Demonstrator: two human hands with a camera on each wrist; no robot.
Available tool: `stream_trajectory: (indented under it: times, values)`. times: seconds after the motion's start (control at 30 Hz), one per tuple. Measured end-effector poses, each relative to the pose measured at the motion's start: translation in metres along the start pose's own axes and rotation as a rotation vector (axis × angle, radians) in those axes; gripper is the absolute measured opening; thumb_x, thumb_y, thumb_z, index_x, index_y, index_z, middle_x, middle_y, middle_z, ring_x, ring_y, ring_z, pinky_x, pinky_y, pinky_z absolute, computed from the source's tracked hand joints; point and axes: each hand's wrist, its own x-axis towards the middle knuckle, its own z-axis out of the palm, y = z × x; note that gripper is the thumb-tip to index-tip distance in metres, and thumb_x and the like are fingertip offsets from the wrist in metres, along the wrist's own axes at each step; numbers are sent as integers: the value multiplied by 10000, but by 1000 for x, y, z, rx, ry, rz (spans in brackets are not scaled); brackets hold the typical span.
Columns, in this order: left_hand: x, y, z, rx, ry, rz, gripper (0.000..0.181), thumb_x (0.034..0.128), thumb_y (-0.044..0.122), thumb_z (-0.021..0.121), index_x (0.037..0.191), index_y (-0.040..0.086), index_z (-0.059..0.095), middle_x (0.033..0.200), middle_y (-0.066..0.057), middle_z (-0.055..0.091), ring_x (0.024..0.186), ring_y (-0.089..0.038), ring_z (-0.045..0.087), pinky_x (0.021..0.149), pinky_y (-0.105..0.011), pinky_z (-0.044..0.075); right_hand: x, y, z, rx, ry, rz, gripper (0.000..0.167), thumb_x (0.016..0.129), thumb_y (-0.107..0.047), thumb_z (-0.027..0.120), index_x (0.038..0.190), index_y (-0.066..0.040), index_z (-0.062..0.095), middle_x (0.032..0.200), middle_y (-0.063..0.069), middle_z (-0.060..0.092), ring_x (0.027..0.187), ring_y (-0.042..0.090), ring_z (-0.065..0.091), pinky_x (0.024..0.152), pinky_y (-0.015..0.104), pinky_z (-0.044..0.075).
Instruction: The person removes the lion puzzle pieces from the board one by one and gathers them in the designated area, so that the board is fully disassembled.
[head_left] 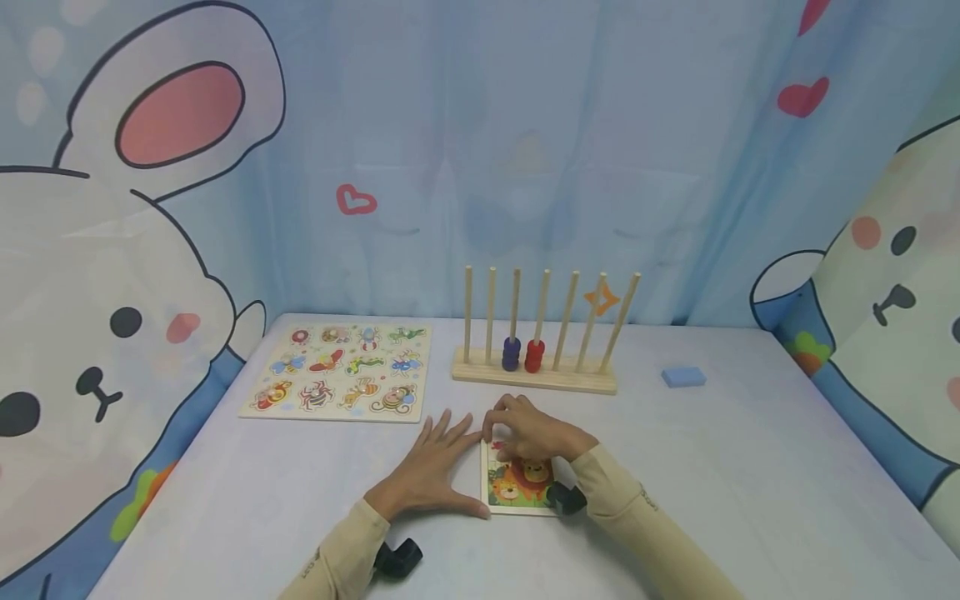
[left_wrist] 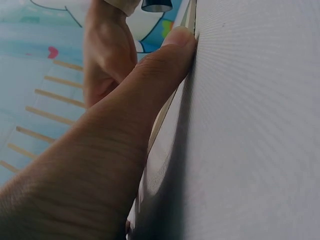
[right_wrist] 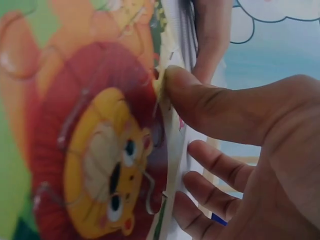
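A lion jigsaw puzzle (head_left: 532, 472) in a thin wooden tray lies on the table. Its upper left part shows pale backing. My left hand (head_left: 431, 471) is spread flat at the tray's left side, the thumb touching the lower corner. In the left wrist view that thumb (left_wrist: 167, 57) lies along the wooden edge. My right hand (head_left: 536, 433) arches over the puzzle's upper part. In the right wrist view its thumb (right_wrist: 200, 97) presses the edge of the pieces beside the pale strip. The other fingers (right_wrist: 215, 187) are loosely bent, with nothing visible between them.
Behind the puzzle stands a wooden peg rack (head_left: 534, 379) with blue beads (head_left: 512, 354) and red beads (head_left: 535, 356). A bug-picture board (head_left: 337, 375) lies at the back left. A light blue block (head_left: 683, 377) sits at the right. A printed curtain (head_left: 525, 167) hangs behind the table.
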Motion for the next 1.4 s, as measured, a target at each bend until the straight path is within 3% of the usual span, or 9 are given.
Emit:
stream_trajectory:
  times: [0.3,0.83,1.4]
  values:
    - [0,-1,1,7,2,5,1056,645,741,695,1503,246,329,1605,-24,158,1471,-344,13,1178,-555,-9,0,-5,-2,32,-7,30,231,784,-92,770,891,-228,618,1148,33,521,1034,225,418,905,465,442]
    - [-1,0,-1,6,13,4,1054,640,732,707,1499,248,334,1600,-38,177,1469,-353,26,1177,-560,0,-2,-2,1,90,27,-21,243,786,-82,766,942,-175,606,931,-63,573,922,161,451,807,360,433]
    - [-1,2,-1,7,12,6,1051,643,709,723,1499,241,333,1601,-42,179,1471,-347,32,1184,-542,0,-7,5,0,148,64,-44,166,875,-81,672,1036,-105,705,1009,-18,658,955,159,525,884,396,463]
